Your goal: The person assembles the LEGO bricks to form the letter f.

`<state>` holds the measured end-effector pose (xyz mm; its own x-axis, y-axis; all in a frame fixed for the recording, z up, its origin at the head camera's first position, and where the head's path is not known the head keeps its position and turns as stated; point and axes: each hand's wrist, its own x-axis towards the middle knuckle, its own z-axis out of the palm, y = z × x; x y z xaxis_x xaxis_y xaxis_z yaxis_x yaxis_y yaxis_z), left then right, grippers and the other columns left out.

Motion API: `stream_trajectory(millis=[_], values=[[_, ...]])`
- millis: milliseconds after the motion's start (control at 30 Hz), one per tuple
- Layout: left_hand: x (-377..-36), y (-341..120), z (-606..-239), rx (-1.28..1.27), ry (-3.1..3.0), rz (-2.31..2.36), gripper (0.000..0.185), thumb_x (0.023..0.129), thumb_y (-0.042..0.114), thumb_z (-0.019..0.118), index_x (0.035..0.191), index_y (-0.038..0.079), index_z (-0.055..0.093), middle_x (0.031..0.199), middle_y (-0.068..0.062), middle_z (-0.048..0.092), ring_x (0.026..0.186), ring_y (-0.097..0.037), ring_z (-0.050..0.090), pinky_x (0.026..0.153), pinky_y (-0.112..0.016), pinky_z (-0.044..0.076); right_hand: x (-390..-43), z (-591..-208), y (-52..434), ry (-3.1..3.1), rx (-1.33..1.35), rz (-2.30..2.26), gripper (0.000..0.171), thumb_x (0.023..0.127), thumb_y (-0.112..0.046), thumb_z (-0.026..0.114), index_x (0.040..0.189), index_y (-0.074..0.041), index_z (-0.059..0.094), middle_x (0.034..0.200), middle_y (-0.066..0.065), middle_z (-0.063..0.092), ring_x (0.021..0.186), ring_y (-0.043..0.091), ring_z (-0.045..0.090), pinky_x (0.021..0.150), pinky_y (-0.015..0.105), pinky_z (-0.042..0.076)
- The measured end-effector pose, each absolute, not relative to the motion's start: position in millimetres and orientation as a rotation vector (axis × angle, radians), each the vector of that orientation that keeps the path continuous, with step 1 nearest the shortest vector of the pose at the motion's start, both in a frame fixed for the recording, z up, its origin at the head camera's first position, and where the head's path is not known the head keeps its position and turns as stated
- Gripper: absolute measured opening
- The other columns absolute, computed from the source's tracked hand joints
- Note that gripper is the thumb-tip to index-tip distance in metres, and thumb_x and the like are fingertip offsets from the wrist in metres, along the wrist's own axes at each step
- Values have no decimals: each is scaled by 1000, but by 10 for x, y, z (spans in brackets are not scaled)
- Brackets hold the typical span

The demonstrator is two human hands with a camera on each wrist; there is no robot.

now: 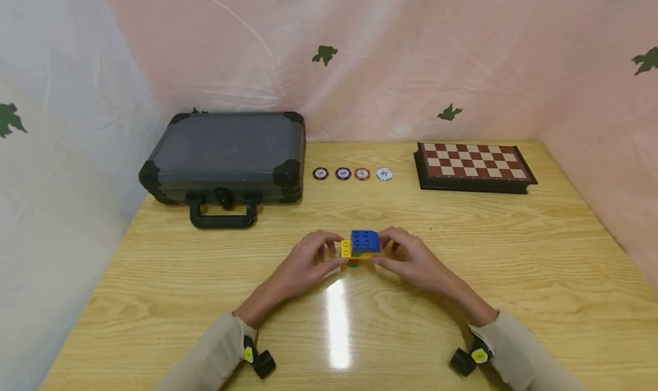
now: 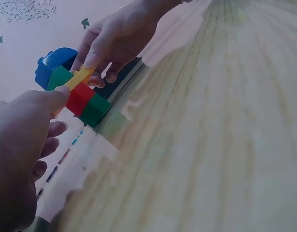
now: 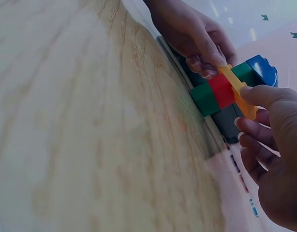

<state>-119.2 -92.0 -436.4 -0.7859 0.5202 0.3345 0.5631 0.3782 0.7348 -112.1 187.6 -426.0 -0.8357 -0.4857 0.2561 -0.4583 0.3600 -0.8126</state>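
Observation:
A small stack of toy bricks (image 1: 362, 245) stands on the wooden table (image 1: 514, 277), blue on top, then green, a yellow plate, red and green below. My left hand (image 1: 333, 252) pinches it from the left, the thumb on the yellow plate (image 2: 78, 77). From the right, my right hand (image 1: 384, 254) pinches the same stack, thumb on the yellow plate (image 3: 235, 89). In the left wrist view the bottom green brick (image 2: 95, 110) touches the table. The right wrist view shows the red brick (image 3: 221, 91) and blue brick (image 3: 262, 67) between both hands.
A dark hard case (image 1: 226, 151) with a handle lies at the back left. Several poker chips (image 1: 352, 174) sit in a row beside it. A folded chessboard (image 1: 473, 165) lies at the back right. Pale curtains close off the back and sides.

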Motion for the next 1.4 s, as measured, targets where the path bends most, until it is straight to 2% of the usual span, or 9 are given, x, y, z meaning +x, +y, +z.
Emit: stream_trajectory(millis=[300,533,733,1000,1400], values=[[-1220,-847,-4345,-906,-2569,-1369,33,97,19,76,125,4,69,98,1,64,86,-14,55,75,-32,50,-1132,-4243,1844,2558,-686,-1604,25,98,-6,72,122,-3,67,107,5,69,95,23,60,84,31,51],[-1275,-754,-4354,-791,-2609,-1475,29,102,21,69,124,3,69,100,1,64,90,-16,56,80,-35,50,-1196,-4254,1829,2535,-572,-1640,19,101,-9,69,118,-1,69,104,6,69,92,23,62,82,28,52],[-1371,-679,-4343,-682,-2639,-1540,29,105,26,65,124,4,70,103,0,64,92,-16,57,81,-35,50,-1296,-4264,1831,2586,-539,-1601,21,105,-14,63,120,-1,68,105,8,68,93,22,62,82,28,52],[-1455,-630,-4326,-637,-2640,-1543,27,104,23,65,119,1,71,102,-5,66,90,-19,58,80,-36,50,-1403,-4268,1814,2580,-484,-1572,24,108,-21,59,122,-4,69,111,8,70,92,23,58,81,29,49],[-1529,-614,-4337,-580,-2726,-1524,31,106,29,61,118,3,73,111,-8,71,102,-23,62,91,-44,50,-1431,-4280,1747,2598,-414,-1580,23,107,-21,60,116,-3,71,109,8,70,93,23,61,83,33,50]])
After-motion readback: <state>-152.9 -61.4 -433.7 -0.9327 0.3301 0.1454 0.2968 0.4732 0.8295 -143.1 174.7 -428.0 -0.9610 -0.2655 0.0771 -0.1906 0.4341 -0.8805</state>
